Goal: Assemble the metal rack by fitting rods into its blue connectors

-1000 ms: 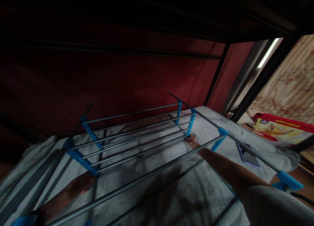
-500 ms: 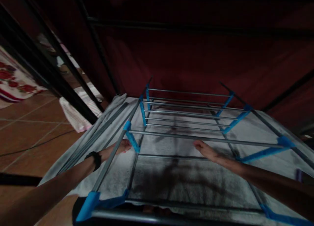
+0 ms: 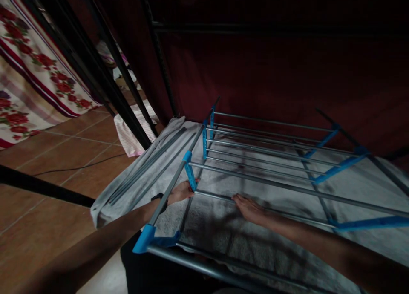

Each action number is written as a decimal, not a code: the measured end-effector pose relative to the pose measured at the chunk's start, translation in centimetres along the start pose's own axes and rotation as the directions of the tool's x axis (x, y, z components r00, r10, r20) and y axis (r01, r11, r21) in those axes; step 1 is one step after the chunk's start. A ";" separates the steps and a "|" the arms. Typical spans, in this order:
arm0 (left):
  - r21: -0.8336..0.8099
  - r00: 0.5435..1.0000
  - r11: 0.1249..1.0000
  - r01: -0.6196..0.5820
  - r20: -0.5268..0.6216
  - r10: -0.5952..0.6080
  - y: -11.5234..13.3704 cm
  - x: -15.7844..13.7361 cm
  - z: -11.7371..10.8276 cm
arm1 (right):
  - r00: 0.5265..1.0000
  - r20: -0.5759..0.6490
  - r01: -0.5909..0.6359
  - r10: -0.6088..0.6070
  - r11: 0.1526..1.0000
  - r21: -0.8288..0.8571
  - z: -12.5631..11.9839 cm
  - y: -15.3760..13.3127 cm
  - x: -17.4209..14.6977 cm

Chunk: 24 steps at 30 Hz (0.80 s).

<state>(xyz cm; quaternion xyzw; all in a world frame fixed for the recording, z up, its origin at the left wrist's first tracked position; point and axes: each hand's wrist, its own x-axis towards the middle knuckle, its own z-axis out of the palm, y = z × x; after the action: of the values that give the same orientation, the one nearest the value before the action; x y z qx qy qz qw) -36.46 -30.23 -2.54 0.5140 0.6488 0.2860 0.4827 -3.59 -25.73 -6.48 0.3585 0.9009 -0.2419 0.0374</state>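
A frame of grey rods and blue plastic connectors (image 3: 338,166) lies on a white towel (image 3: 223,238). My left hand (image 3: 180,192), a dark band on its wrist, grips the lower end of a blue connector (image 3: 189,174) on the frame's left side rail. My right hand (image 3: 248,208) is closed over the grey rod (image 3: 211,195) that runs from that connector to the right. Both forearms reach in from the bottom of the view.
Several loose grey rods (image 3: 145,165) lie on the towel's left edge. Black metal posts (image 3: 105,64) stand at the left before a dark red wall (image 3: 271,72). Beyond are a brown tiled floor (image 3: 47,157), a striped cloth (image 3: 129,136) and a floral fabric (image 3: 28,76).
The view has swung left. My right hand came back from the far connector to the near rod. My left hand moved onto the blue connector on the left rail.
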 end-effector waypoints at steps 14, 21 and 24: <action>-0.114 0.999 0.993 -0.034 -0.003 0.034 -0.3 -0.6 0.1 | 0.999 0.034 -0.045 0.040 0.988 0.147 0.0 0.3 -0.1; -0.125 1.000 0.992 0.015 0.011 -0.014 -1.6 0.8 0.6 | 0.998 0.035 -0.049 0.044 0.985 0.164 -0.3 0.7 0.2; -0.126 0.999 0.992 0.030 0.027 -0.027 -1.8 1.1 0.6 | 0.999 0.033 -0.012 0.007 0.987 0.161 -0.1 1.0 0.3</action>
<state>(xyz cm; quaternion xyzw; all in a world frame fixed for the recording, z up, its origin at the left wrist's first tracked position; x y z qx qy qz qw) -36.58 -29.79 -4.69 0.4767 0.6305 0.3131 0.5264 -3.09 -24.85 -6.84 0.3608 0.8759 -0.3194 0.0239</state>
